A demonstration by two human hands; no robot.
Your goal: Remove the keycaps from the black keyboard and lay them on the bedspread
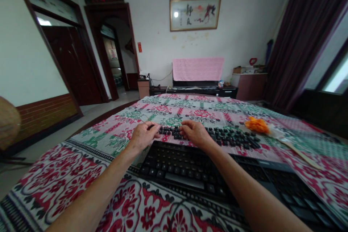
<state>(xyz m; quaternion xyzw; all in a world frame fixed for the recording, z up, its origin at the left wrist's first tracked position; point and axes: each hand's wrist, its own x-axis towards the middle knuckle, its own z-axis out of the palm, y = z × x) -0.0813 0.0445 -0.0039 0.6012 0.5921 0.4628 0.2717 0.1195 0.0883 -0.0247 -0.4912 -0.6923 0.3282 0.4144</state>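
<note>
Beyond the keyboard (185,161), long axis crosswise, both hands (145,133) (195,133) curl inward, hold unclear

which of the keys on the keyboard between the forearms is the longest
The space bar, the long, greyish-looking bar in the black keyboard's row nearest the person; the other keys seen around it are much shorter.

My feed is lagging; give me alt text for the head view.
A person's left hand and right hand are at loose black keycaps beyond a keyboard missing many of its own. An orange-headed tool lies rightward on the patterned cloth.
</note>
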